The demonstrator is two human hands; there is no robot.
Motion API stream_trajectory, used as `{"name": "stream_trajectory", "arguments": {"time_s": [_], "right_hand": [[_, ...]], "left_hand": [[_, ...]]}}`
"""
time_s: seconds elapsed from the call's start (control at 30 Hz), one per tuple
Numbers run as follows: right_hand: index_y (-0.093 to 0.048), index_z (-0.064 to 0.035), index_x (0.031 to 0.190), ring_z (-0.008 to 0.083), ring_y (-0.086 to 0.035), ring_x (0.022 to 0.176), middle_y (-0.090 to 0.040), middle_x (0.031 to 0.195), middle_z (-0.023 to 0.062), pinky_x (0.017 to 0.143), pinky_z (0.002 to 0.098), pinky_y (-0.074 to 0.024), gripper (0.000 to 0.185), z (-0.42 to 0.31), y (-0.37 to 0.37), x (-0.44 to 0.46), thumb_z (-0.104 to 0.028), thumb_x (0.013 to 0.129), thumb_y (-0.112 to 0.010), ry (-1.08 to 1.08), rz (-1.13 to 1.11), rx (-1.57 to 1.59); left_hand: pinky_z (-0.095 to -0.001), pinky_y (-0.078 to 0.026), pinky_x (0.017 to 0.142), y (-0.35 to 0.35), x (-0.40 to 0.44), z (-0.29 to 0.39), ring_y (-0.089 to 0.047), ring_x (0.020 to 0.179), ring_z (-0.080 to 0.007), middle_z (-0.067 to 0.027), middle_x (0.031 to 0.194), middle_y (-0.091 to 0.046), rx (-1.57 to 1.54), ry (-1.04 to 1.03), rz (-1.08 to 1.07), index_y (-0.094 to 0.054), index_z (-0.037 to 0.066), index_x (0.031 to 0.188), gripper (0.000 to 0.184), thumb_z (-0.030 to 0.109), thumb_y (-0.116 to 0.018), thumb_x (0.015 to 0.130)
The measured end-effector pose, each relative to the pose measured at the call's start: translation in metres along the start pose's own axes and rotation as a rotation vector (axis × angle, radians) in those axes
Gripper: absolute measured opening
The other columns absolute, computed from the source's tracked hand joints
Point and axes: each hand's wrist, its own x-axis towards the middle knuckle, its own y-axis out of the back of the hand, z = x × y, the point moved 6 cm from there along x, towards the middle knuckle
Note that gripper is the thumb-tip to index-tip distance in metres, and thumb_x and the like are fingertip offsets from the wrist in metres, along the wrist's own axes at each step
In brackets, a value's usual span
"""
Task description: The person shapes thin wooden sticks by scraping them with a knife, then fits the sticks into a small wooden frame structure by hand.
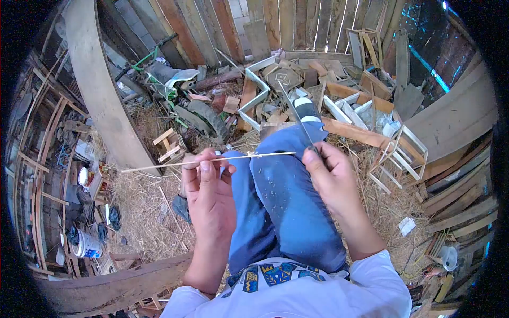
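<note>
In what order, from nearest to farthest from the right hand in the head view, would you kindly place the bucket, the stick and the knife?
1. Knife: held in the right hand.
2. Stick: held in the left hand, one end pointing toward the right hand.
3. Bucket: far off on the left side.

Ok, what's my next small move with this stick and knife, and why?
Perhaps bring the knife to the thin stick: the left hand pinches the stick, while the knife, in the right hand, points away from you without crossing it.
</note>
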Motion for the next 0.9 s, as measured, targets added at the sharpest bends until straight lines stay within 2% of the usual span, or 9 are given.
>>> {"name": "stream_trajectory", "arguments": {"time_s": [0.1, 0.17, 0.27, 0.47, 0.67, 0.73, 0.8, 0.87, 0.9], "right_hand": [[-0.064, -0.0086, 0.102, 0.0008, -0.051, 0.074, -0.059, 0.082, -0.0083, 0.064, 0.0205, -0.0395, 0.016, 0.006, -0.014, 0.004, -0.025, 0.104, -0.068, -0.004, 0.012, 0.128], [-0.062, -0.0093, 0.110, -0.0001, -0.043, 0.058, -0.058, 0.079, -0.0074, 0.049, 0.0202, -0.0306, 0.016, 0.010, -0.020, 0.004, -0.022, 0.104, -0.069, -0.096, -0.002, 0.411], [-0.062, -0.0105, 0.109, 0.0005, -0.035, 0.049, -0.056, 0.076, -0.0047, 0.042, 0.0210, -0.0216, 0.013, 0.013, -0.022, 0.011, -0.022, 0.104, -0.068, -0.136, 0.048, 0.609], [-0.060, -0.0103, 0.113, 0.0011, -0.036, 0.050, -0.055, 0.075, -0.0021, 0.043, 0.0205, -0.0227, 0.015, 0.012, -0.021, 0.019, -0.020, 0.105, -0.066, -0.101, 0.022, 0.564], [-0.058, -0.0106, 0.118, 0.0012, -0.037, 0.055, -0.056, 0.079, -0.0007, 0.045, 0.0202, -0.0232, 0.016, 0.002, -0.003, 0.031, -0.011, 0.103, -0.063, 0.075, 0.071, 0.385], [-0.058, -0.0096, 0.117, 0.0011, -0.041, 0.059, -0.055, 0.079, -0.0016, 0.047, 0.0194, -0.0258, 0.016, -0.001, 0.000, 0.031, -0.010, 0.102, -0.063, 0.118, 0.095, 0.297], [-0.059, -0.0077, 0.114, 0.0034, -0.052, 0.069, -0.057, 0.079, -0.0034, 0.059, 0.0206, -0.0402, 0.015, -0.005, 0.001, 0.030, -0.010, 0.101, -0.067, 0.157, 0.065, 0.233], [-0.059, -0.0074, 0.113, 0.0035, -0.053, 0.069, -0.057, 0.081, -0.0039, 0.061, 0.0210, -0.0414, 0.015, -0.006, 0.001, 0.029, -0.010, 0.101, -0.067, 0.151, 0.052, 0.208], [-0.059, -0.0071, 0.112, 0.0036, -0.053, 0.070, -0.058, 0.082, -0.0044, 0.063, 0.0215, -0.0425, 0.015, -0.007, 0.001, 0.027, -0.010, 0.100, -0.067, 0.150, 0.045, 0.188]], "left_hand": [[-0.0368, -0.050, 0.094, -0.012, -0.005, -0.005, -0.061, 0.103, -0.0186, -0.0049, 0.120, -0.062, -0.116, 0.007, -0.039, -0.057, 0.015, 0.121, 0.012, 0.017, -0.057, 0.108], [-0.0368, -0.050, 0.094, -0.017, -0.010, -0.006, -0.061, 0.103, -0.0186, -0.0050, 0.120, -0.061, -0.104, -0.013, -0.038, -0.057, 0.014, 0.120, 0.012, 0.017, -0.057, 0.109], [-0.0369, -0.049, 0.094, -0.013, -0.015, -0.010, -0.059, 0.101, -0.0190, -0.0056, 0.119, -0.058, -0.074, -0.025, -0.012, -0.056, 0.013, 0.118, 0.010, 0.016, -0.056, 0.109], [-0.0355, -0.050, 0.091, -0.012, -0.022, -0.013, -0.059, 0.099, -0.0168, -0.0074, 0.115, -0.059, -0.009, -0.030, -0.002, -0.056, 0.010, 0.118, 0.011, 0.016, -0.056, 0.109], [-0.0286, -0.049, 0.084, -0.016, -0.044, -0.015, -0.060, 0.090, -0.0134, -0.0050, 0.102, -0.065, 0.299, 0.433, -0.191, -0.061, 0.003, 0.124, 0.022, 0.013, -0.063, 0.104], [-0.0275, -0.048, 0.083, -0.034, -0.059, 0.005, -0.062, 0.088, -0.0125, -0.0050, 0.096, -0.068, 0.592, 0.354, -0.496, -0.067, 0.001, 0.118, 0.022, 0.011, -0.068, 0.099], [-0.0324, -0.049, 0.084, -0.052, -0.049, 0.031, -0.064, 0.088, -0.0192, -0.0090, 0.092, -0.068, 0.724, 0.189, -0.611, -0.070, 0.000, 0.111, 0.021, 0.007, -0.073, 0.091], [-0.0394, -0.049, 0.086, -0.074, -0.035, 0.059, -0.064, 0.087, -0.0291, -0.0124, 0.091, -0.067, 1.131, -0.446, -0.606, -0.069, 0.000, 0.111, 0.027, 0.007, -0.076, 0.085], [-0.0448, -0.048, 0.088, -0.082, -0.028, 0.060, -0.064, 0.089, -0.0382, -0.0135, 0.092, -0.068, 1.301, -0.597, -0.452, -0.070, 0.002, 0.108, 0.020, 0.008, -0.072, 0.089]]}}
